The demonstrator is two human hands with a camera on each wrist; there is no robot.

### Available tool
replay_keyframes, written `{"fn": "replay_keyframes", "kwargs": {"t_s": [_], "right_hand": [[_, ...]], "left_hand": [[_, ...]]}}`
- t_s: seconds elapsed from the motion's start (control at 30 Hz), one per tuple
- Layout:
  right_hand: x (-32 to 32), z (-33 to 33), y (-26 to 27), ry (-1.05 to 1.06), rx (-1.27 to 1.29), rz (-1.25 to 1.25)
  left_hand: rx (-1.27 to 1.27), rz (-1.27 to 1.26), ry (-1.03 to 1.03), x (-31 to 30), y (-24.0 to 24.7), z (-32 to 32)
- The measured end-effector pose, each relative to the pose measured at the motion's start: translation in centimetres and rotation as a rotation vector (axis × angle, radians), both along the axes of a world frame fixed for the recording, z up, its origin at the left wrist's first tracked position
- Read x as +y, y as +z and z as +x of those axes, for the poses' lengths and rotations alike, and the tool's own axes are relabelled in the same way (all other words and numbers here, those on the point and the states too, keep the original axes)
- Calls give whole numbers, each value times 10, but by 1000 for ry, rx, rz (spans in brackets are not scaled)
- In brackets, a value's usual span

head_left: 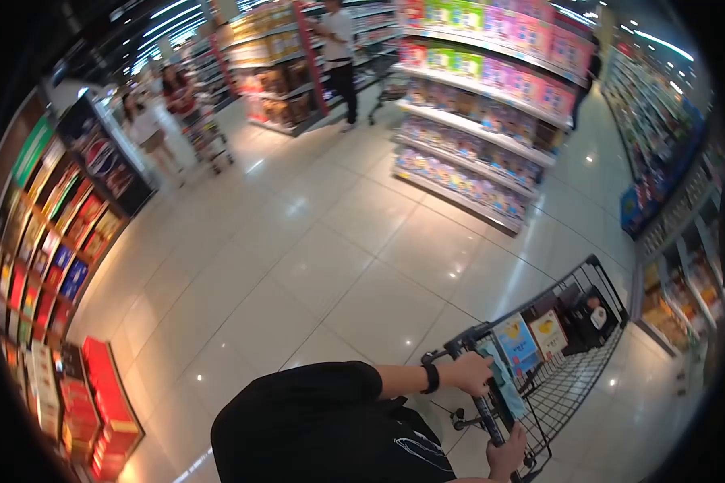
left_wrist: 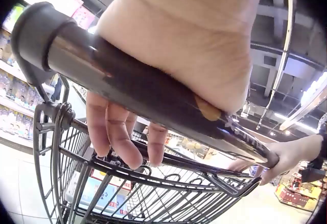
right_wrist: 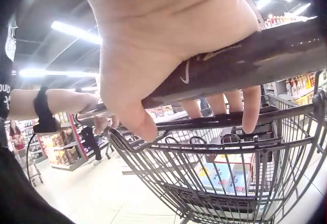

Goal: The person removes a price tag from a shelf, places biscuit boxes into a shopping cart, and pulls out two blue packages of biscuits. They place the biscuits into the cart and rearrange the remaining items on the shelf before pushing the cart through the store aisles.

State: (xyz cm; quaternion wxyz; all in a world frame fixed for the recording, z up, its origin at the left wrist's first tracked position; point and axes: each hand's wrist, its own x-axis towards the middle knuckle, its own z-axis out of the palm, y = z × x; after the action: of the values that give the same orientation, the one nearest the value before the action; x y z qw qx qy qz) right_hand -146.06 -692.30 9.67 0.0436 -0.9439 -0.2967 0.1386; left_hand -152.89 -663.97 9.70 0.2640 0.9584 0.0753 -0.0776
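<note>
In the head view, a black wire shopping cart (head_left: 576, 394) stands at the lower right. My left hand (head_left: 467, 373), with a black band at its wrist, grips the cart handle (head_left: 487, 414) near one end. Lower in that view, my right hand (head_left: 507, 455) holds the same bar. The left wrist view shows my left palm on the dark handle (left_wrist: 148, 91), its fingers (left_wrist: 122, 137) bent over the far side. My right thumb and fingers (right_wrist: 250, 109) hang around the bar too. The basket carries a blue box (head_left: 515, 342), a white box (head_left: 549, 332) and a black bag (head_left: 590, 318).
A tall shelf of colorful packages (head_left: 475, 121) rises ahead of the tiled floor (head_left: 330, 274). More shelving (head_left: 677, 282) stands right of the cart. Two people (head_left: 149, 133) with a cart are at the far left, and another person (head_left: 340, 56) stands beside an aisle. Red boxes (head_left: 109, 402) lie lower left.
</note>
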Motion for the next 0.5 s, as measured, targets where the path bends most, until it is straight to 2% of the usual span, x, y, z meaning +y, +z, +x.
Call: {"fn": "replay_keyframes", "kwargs": {"t_s": [0.17, 0.2, 0.4, 0.5], "right_hand": [[-37, -41, 51, 31, -18, -24], [-44, -63, 86, 47, -23, -11], [-53, -104, 125, 112, 23, -13], [-63, -157, 144, 97, 41, -38]], "left_hand": [[-73, -25, 94, -48, 46, -61], [-40, -32, 86, -55, 80, -82], [-19, 0, 113, -76, 107, -134], [-3, -15, 127, -93, 123, -191]]}}
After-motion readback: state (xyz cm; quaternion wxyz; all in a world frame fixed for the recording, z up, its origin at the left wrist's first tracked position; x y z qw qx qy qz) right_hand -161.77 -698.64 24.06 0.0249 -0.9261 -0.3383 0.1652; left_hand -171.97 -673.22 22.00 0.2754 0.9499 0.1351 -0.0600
